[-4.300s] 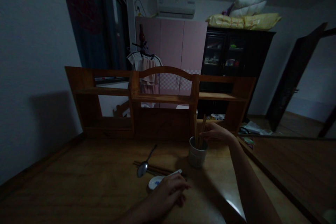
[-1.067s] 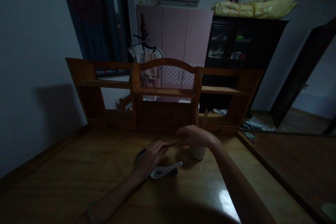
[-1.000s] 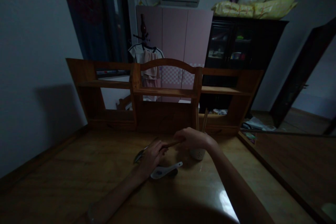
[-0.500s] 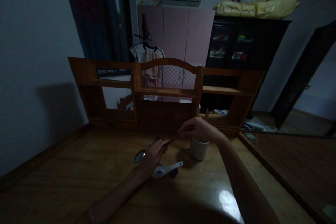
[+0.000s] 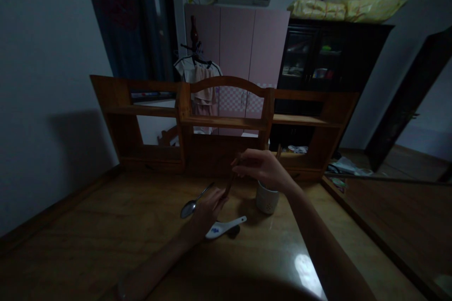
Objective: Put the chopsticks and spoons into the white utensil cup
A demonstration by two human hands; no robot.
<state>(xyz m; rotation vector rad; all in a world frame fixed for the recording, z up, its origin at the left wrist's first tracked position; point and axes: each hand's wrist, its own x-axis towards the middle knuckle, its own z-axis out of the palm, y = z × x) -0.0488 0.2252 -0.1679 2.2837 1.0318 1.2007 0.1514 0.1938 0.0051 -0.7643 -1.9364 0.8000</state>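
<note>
Brown wooden chopsticks [image 5: 230,184] slant upward between my two hands. My left hand [image 5: 208,209] is closed round their lower end, low over the table. At the upper end, my right hand [image 5: 261,167] pinches them with its fingertips. Just behind and below my right wrist stands a white holder [image 5: 267,200], with more sticks poking up from it. A metal spoon [image 5: 189,208] lies to the left of my left hand. Close on the other side, a white ceramic spoon [image 5: 225,227] with a blue pattern rests on the table, its bowl partly behind my left hand.
A wooden shelf unit [image 5: 226,123] rises along the back of the glossy wooden table [image 5: 141,225]. A raised edge [image 5: 367,230] runs down the table's right side. The wall [image 5: 45,103] borders the left. Wardrobes and hanging clothes stand beyond the shelf.
My right hand has moved left and slightly up, away from above the holder. The chopsticks have swung from a shallow slant to a steeper one. My left hand stays nearly in place.
</note>
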